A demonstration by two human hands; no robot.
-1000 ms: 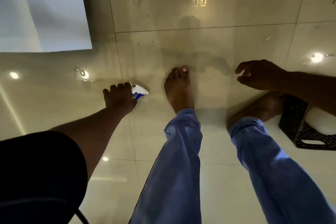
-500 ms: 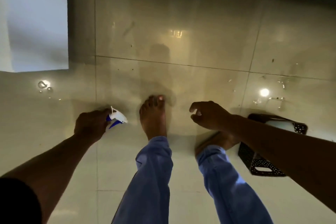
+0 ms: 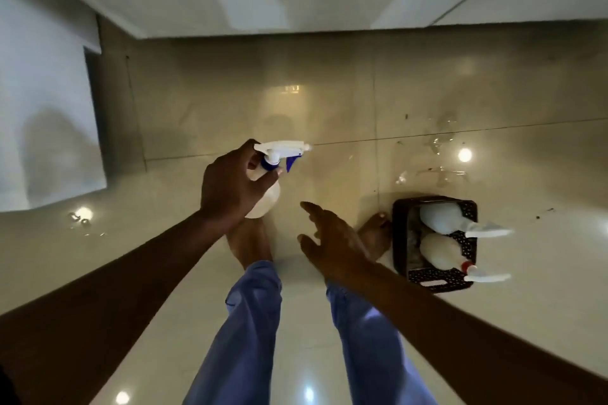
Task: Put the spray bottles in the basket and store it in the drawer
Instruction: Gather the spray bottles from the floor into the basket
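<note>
broadly, a glossy beige tiled floor [image 3: 329, 115] fills the view, with a pale wall or cabinet face [image 3: 42, 102] at the left; no drawer can be made out. the person stands barefoot in light blue trousers [image 3: 250, 332]. on the floor just beside the right foot sits a dark perforated plastic basket [image 3: 437, 279], holding two white spray bottles lying side by side, the far one [image 3: 441, 219] and the near one with a red collar [image 3: 441, 251], both with nozzles sticking out over the basket's right rim. the left hand [image 3: 230, 187] is closed around the neck and shoulder of a third white spray bottle with a blue trigger [image 3: 266, 187], held upright in the air, nozzle pointing right. the right hand [image 3: 332, 240] hangs loosely spread with nothing in it, between the held bottle and the basket. the basket lies to the right of and below the held bottle, so the right hand is the nearer one to it; the carry likely has to cross rightward, and the bottle probably needs tipping onto its side to match the other two.
</note>
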